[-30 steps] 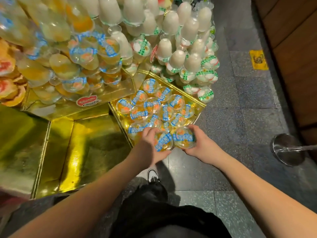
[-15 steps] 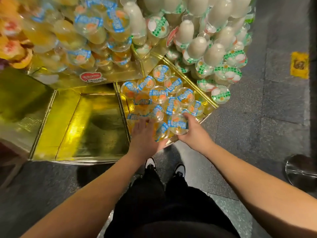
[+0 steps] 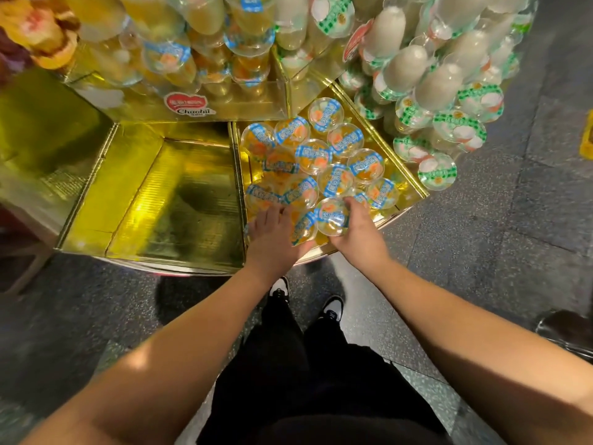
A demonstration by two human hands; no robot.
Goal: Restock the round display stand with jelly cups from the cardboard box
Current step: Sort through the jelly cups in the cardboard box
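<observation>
Two hands: both are working at the near edge of the gold compartment (image 3: 407,175) of the round display stand (image 3: 199,268).
Right hand (image 3: 356,232): gripping a blue-lidded jelly cup (image 3: 332,216).
Left hand (image 3: 272,236): lying flat, fingers straight, touching a neighbouring cup (image 3: 303,226).
Progress: this wedge is filling with jelly cups (image 3: 321,155); the next compartment (image 3: 179,200) is sitting bare (much left, I judge).
Cardboard box: not showing.
Around: green-lidded cups (image 3: 449,123) are crowding the right divider.
</observation>
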